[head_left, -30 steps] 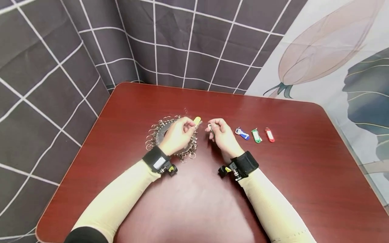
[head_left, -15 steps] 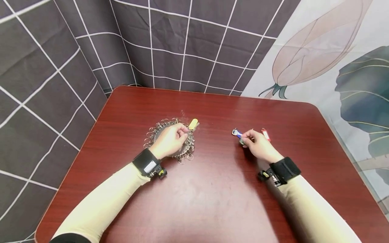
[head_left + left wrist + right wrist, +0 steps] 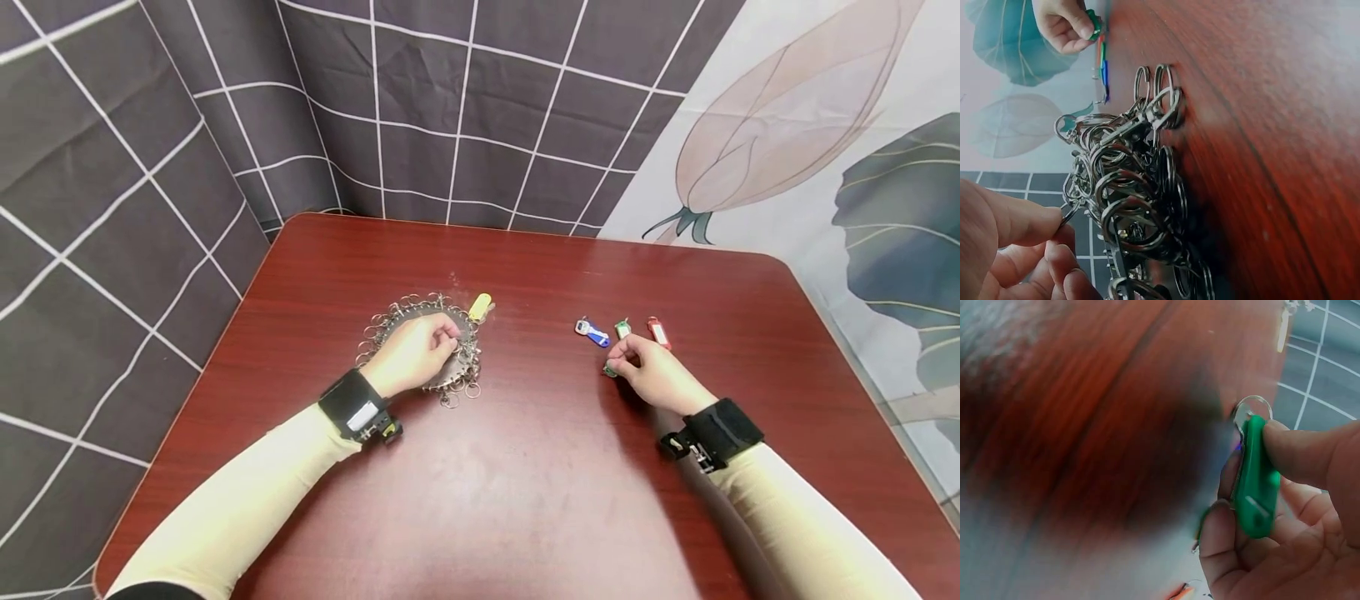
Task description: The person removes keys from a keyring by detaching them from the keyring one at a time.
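A heap of metal key rings (image 3: 461, 371) lies on the red-brown table (image 3: 510, 483). My left hand (image 3: 448, 335) rests on the heap and pinches one key ring (image 3: 1071, 211) between thumb and fingers. A yellow key tag (image 3: 481, 306) lies just beyond the heap. My right hand (image 3: 618, 360) sits at the right and pinches a green key tag (image 3: 1254, 481) with a small ring on its end. Its tip (image 3: 609, 371) pokes out below the fingers. Close behind that hand lie a blue tag (image 3: 592, 332), another green tag (image 3: 622, 327) and a red tag (image 3: 657, 331).
A dark checked cloth (image 3: 420, 108) hangs behind and to the left of the table. A pale sheet with a leaf print (image 3: 862, 167) hangs at the right. Both forearms wear cream sleeves with black wrist straps (image 3: 351, 406).
My right hand has moved from the table's middle to the right, beside the row of tags, carrying the green tag. My left hand has dropped from the yellow tag onto the ring heap.
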`<action>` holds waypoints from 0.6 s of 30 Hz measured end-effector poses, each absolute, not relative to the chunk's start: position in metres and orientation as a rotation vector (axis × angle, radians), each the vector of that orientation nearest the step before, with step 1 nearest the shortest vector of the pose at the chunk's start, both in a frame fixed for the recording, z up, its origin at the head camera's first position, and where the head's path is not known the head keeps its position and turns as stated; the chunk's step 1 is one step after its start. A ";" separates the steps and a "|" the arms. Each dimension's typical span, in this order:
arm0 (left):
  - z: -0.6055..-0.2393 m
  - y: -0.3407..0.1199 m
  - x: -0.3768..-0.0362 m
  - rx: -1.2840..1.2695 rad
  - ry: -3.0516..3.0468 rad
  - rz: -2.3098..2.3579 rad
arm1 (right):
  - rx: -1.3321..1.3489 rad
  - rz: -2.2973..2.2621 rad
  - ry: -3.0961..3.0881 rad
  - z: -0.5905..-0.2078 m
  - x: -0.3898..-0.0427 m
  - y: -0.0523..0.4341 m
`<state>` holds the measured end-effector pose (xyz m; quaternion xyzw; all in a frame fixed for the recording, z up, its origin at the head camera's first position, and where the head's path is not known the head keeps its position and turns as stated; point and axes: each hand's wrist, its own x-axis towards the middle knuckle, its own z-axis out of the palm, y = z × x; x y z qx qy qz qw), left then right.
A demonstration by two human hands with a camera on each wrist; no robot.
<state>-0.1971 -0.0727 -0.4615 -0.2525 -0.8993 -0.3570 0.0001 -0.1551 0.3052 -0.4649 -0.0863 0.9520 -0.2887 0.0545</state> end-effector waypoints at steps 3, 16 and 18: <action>-0.461 -0.075 -0.196 -0.799 -2.828 -1.124 | -0.279 -0.856 2.912 -0.466 -0.155 0.304; -0.462 -0.074 -0.195 -0.785 -2.866 -1.093 | -0.310 -0.807 2.950 -0.461 -0.161 0.296; -0.462 -0.072 -0.197 -0.782 -2.867 -1.071 | -0.346 -0.806 2.956 -0.458 -0.166 0.290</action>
